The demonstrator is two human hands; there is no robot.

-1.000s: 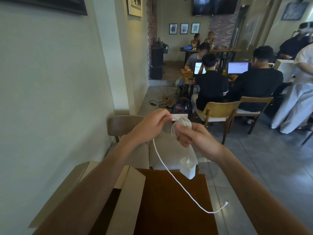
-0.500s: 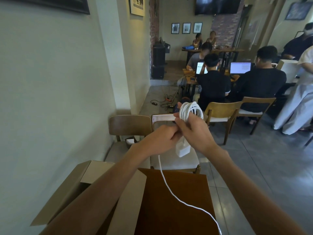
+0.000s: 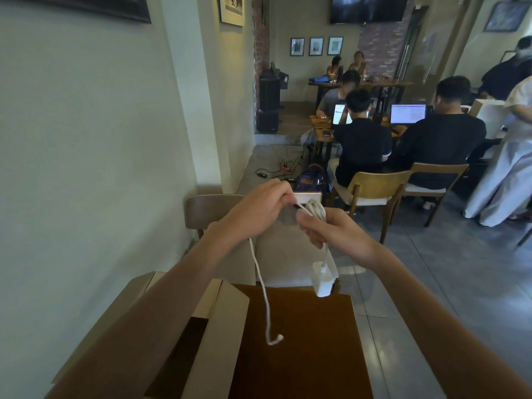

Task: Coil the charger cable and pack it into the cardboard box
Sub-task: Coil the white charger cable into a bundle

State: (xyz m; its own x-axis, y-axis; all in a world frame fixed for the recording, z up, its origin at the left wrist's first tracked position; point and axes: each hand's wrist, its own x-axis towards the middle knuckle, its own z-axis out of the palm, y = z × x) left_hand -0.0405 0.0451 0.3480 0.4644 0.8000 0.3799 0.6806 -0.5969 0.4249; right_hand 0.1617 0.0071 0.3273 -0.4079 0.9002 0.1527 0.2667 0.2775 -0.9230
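Right hand [image 3: 335, 236] pinches the coiled loops of the charger cable [image 3: 316, 210] so they don't spring apart, left hand [image 3: 259, 210] grips the loose tail to feed another wrap, cardboard box [image 3: 218, 318] open below-left, ready.

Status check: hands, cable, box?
Left hand pinching the cable, right hand gripping the coil. Tail hanging loose, charger brick dangling. Cardboard box open below left, nothing blocking it.

No legible text, label or number anywhere in view.
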